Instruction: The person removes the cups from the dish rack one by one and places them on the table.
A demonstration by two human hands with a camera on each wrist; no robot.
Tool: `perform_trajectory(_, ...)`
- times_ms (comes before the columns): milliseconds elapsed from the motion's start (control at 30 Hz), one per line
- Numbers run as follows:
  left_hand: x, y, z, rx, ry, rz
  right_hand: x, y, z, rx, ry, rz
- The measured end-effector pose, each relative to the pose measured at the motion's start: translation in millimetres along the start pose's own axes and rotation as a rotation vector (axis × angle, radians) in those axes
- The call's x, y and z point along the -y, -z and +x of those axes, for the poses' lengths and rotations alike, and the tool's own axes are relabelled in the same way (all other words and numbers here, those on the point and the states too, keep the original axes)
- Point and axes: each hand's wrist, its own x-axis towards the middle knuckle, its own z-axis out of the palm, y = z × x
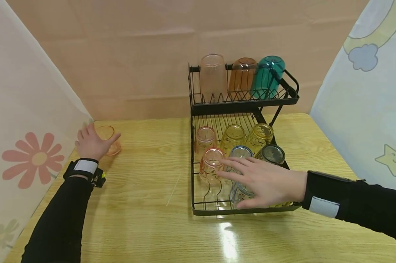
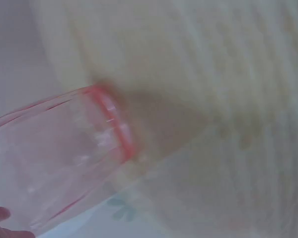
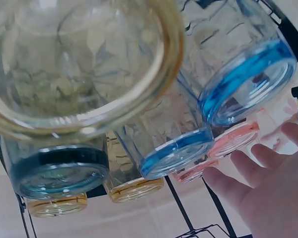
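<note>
The person's left hand point(image 1: 92, 143) rests at the far left of the wooden desk point(image 1: 152, 204), its grip closed around a small pink glass point(image 1: 108, 140) that sits on the desk close to the flowered curtain point(image 1: 27, 146). In the left wrist view the pink glass point(image 2: 64, 158) fills the frame, blurred, with its red rim toward the desk.

The right hand point(image 1: 267, 180) reaches over the lower level of a black two-level dish rack point(image 1: 198, 210), fingers straight and spread, its grip wide open and holding nothing. The fingertips point(image 1: 222, 171) lie just beside an upturned pink-rimmed glass point(image 1: 212, 162), and the palm hovers over a blue-rimmed glass point(image 1: 239, 193) at the front of the rack. The right wrist view shows the spread fingers point(image 3: 248, 168) near the blue-rimmed glasses point(image 3: 179, 144).

More upturned glasses stand on the lower level, yellow point(image 1: 232, 137) and dark-rimmed point(image 1: 271, 155) among them. The upper level carries a clear cup point(image 1: 212, 76), a brown cup point(image 1: 242, 75) and a teal cup point(image 1: 267, 75).
</note>
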Motion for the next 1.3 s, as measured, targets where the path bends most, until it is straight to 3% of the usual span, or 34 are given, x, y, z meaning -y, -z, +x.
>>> perform_trajectory(233, -23.4, 22.9, 7.1, -0.023, -0.072, 0.045, 0, -6, -13, -0.057, 0.008, 0.002)
perform_trajectory(400, -48.9, 27.9, -0.7, -0.023, -0.168, 0.012, 0, -12, -21, -0.067, -0.021, 0.002)
perform_trajectory(633, -87.9, 27.7, -16.5, -0.026, -0.292, -0.040, 0, -21, -25, -0.107, -0.032, 0.021)
perform_trajectory(967, -131.9, 20.3, -39.6, 0.052, -0.436, -0.091, -3, -32, -20, -0.120, -0.028, 0.029)
perform_trajectory(1133, -150.1, 11.8, -58.3, 0.058, -0.537, -0.096, -5, -38, -15, -0.138, -0.014, 0.025)
perform_trajectory(1300, -167.9, 4.4, -82.1, 0.123, -0.597, -0.066, -7, -43, -11, -0.165, -0.001, 0.009)
